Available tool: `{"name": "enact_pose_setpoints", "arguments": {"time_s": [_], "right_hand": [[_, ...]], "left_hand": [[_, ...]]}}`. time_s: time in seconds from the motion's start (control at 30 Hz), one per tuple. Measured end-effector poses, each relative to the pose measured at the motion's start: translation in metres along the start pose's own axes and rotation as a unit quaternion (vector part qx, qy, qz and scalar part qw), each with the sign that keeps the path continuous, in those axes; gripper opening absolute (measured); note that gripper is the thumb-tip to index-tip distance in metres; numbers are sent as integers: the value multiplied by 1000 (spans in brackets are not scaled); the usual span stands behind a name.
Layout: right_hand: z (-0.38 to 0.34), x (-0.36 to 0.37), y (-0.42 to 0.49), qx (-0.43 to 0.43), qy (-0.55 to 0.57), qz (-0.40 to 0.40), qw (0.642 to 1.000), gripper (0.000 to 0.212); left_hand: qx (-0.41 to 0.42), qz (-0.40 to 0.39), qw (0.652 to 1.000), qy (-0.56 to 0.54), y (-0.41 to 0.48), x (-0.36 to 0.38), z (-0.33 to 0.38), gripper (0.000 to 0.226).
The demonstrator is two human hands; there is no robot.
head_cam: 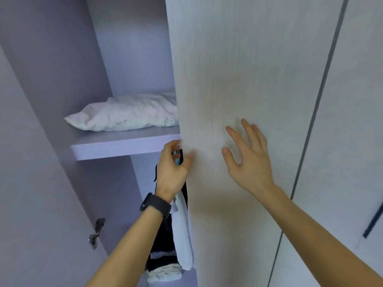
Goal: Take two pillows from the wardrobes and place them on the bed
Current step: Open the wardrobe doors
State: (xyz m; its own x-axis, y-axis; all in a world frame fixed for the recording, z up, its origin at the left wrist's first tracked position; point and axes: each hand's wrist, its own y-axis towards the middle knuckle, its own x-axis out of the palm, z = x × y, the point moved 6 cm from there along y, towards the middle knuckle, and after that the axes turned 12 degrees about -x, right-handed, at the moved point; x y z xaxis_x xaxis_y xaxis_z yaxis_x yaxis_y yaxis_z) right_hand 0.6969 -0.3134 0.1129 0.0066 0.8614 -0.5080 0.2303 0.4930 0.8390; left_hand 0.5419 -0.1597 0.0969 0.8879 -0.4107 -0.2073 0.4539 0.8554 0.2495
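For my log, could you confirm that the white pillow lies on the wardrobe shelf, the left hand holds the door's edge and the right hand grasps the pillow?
Not quite: in the head view the right hand holds nothing; its fingers are spread open before the door, away from the pillow. The pillow does lie on the shelf, and the left hand holds the door's edge.

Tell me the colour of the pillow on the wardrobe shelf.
The pillow is white, seen best in the head view.

No text can be read on anything.
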Motion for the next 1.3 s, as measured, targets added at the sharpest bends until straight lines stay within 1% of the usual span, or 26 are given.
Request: {"name": "enact_pose_setpoints", "arguments": {"time_s": [0.07,0.13,0.23,0.3,0.43,0.63,0.73,0.83,0.93,1.03,1.13,1.23,1.3], "right_hand": [[1,1,24,-2,-28,15,1000,58],[2,10,42,16,-43,6,999,64],[5,34,51,31,-48,-22,998,71],[8,49,50,25,-78,-21,996,76],[14,60,46,10,-118,10,993,75],[12,58,45,22,-124,1,992,75],[4,48,41,38,-110,-22,993,76],[-7,29,30,44,-86,-33,995,76],[-23,10,9,71,-48,-37,996,73],[-39,-4,-21,128,8,-32,991,66],[-58,-22,-54,184,82,3,979,60],[-78,-42,-91,219,155,58,962,54],[-87,-52,-117,238,181,78,951,50]], "left_hand": [[12,-5,1000,-17,19,-1,12,40],[19,-21,999,-29,35,-1,19,40],[27,-40,998,-32,54,-1,20,33],[18,-59,997,-41,64,0,15,26],[7,-76,995,-69,72,4,5,21],[-11,-100,991,-89,72,2,2,23],[-22,-114,988,-102,61,-3,4,24],[-23,-147,980,-131,38,-9,9,22],[-33,-204,962,-179,9,-14,12,23],[-36,-272,936,-220,-23,-14,16,29],[-31,-333,910,-245,-55,-8,24,31],[-28,-387,884,-259,-82,2,30,37],[-28,-415,871,-261,-94,10,33,38]]}}
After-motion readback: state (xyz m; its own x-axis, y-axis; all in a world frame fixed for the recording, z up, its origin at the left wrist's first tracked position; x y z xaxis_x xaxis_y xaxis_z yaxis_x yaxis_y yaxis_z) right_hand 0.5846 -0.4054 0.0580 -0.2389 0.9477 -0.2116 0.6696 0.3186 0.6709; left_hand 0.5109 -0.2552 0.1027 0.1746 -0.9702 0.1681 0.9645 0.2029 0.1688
